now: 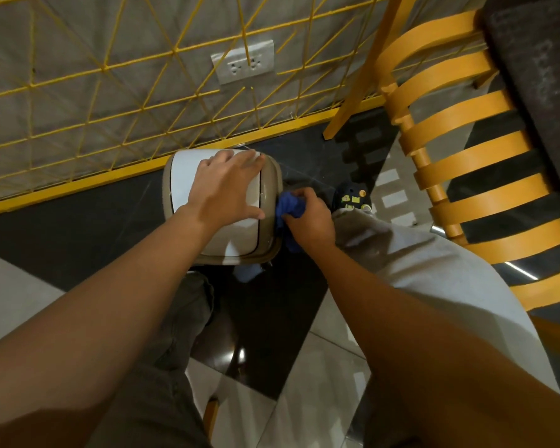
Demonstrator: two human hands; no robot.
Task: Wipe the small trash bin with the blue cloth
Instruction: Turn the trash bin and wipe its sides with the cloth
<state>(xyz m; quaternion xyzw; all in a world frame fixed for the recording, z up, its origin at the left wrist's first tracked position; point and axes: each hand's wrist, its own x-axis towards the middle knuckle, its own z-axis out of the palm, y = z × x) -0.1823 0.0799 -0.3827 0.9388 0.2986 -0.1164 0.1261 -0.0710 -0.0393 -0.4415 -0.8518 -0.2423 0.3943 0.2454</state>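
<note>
The small trash bin (188,179), beige with a white swing lid, stands on the dark floor against the yellow wire fence. My left hand (227,185) lies flat on the lid with fingers spread, pressing down on it. My right hand (307,215) is closed around the bunched blue cloth (290,206), which is pressed against the bin's right side. Part of the cloth hangs down below the hand, beside the bin's lower right corner.
A yellow wire fence (110,101) with a wall socket (243,61) behind it runs along the back. An orange slatted chair (459,156) stands at the right. My grey-trousered legs and a dark shoe (349,195) are close to the bin.
</note>
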